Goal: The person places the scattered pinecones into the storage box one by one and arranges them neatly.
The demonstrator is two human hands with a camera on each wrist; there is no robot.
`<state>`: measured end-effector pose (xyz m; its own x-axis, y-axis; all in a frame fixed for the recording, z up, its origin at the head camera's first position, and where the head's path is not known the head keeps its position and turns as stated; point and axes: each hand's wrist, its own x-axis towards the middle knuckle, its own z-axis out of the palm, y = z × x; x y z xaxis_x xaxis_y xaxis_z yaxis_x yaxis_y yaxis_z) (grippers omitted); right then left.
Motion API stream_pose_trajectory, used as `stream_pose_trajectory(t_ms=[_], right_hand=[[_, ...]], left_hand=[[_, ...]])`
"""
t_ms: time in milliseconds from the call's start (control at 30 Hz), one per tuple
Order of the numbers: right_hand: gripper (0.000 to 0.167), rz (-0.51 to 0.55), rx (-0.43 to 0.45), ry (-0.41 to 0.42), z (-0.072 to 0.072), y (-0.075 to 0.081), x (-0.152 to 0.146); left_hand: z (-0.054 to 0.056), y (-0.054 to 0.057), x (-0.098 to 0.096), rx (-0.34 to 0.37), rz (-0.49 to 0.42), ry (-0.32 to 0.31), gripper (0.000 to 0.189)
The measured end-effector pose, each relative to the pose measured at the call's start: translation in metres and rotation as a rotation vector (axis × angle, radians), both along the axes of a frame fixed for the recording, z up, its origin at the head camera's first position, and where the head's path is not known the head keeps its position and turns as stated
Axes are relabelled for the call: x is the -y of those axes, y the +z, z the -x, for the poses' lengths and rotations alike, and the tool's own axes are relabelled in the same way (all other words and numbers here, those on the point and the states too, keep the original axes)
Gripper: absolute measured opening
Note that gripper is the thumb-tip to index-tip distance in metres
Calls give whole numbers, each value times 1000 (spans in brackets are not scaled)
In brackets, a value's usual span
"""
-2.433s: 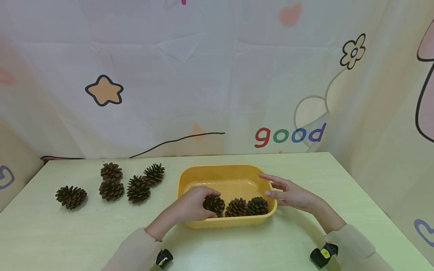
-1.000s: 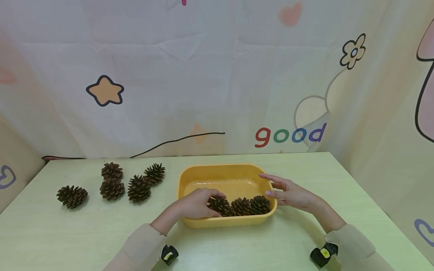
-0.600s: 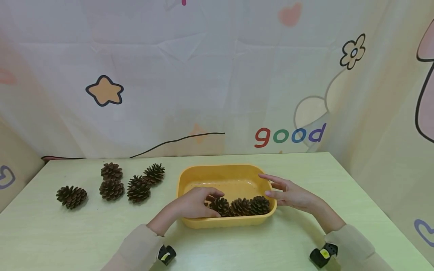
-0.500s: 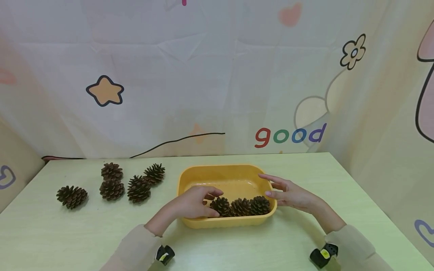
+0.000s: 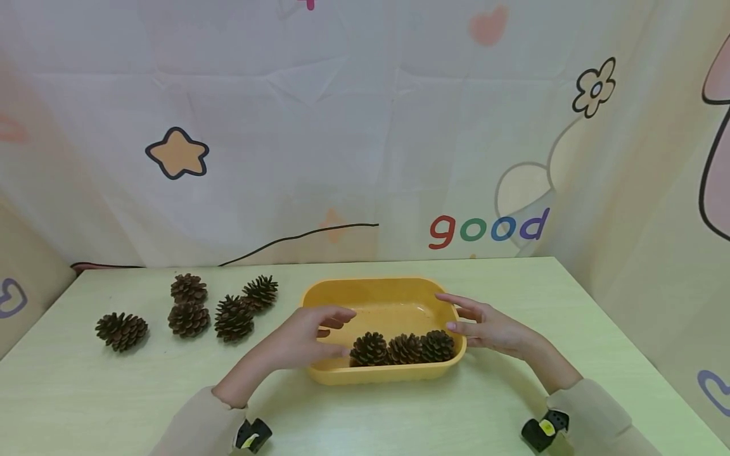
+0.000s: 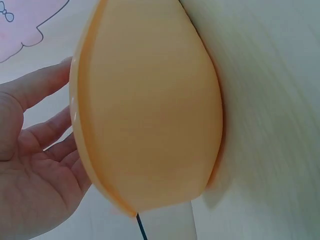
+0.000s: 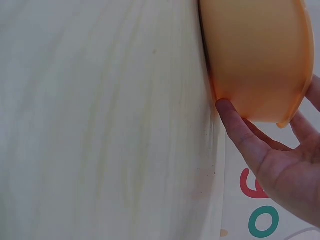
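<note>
A yellow plastic basin (image 5: 371,375) stands on the table with three brown pine cones in a row along its near inner side. Nearest the left hand is the leftmost pine cone (image 5: 369,349), then the middle pine cone (image 5: 405,349) and the right pine cone (image 5: 437,346). The left hand (image 5: 302,335) reaches over the basin's left rim, fingers and thumb spread apart, nothing between them. At the basin's right end the right hand (image 5: 490,326) holds the rim, thumb over the edge and other fingers along the outer wall; the right wrist view shows one fingertip (image 7: 225,106) low on that wall.
Left of the basin several more pine cones lie on the table: a single pine cone (image 5: 121,331) far left, a stacked-looking pair (image 5: 189,318), and another pair (image 5: 234,318) nearer the basin. A printed cloth (image 5: 342,158) hangs behind the pale green table (image 5: 171,405).
The left hand slid the leftmost pine cone rightward against the others, let it go and drew back left toward the rim. The right hand has stayed at the basin's right end.
</note>
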<state>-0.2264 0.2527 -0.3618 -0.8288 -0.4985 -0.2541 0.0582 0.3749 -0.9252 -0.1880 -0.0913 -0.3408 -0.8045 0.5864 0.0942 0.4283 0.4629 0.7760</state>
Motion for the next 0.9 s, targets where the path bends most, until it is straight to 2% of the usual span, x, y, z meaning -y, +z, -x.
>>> stream_pose_trajectory(t_ms=[467,600,767,900], right_hand=[[68,-8,6,-1,-1,-1,0],[68,-20,-2,-5,-1,0,0],[69,-18,3,-14,0,0,1],[70,-21,5,-23,0,0,1]], left_hand=[[-6,5,31,-96,-119,138,44],[-7,6,42,-129,-118,186,43],[-9,5,55,-145,-117,264,42],[-10,4,65,-148,-138,302,42]])
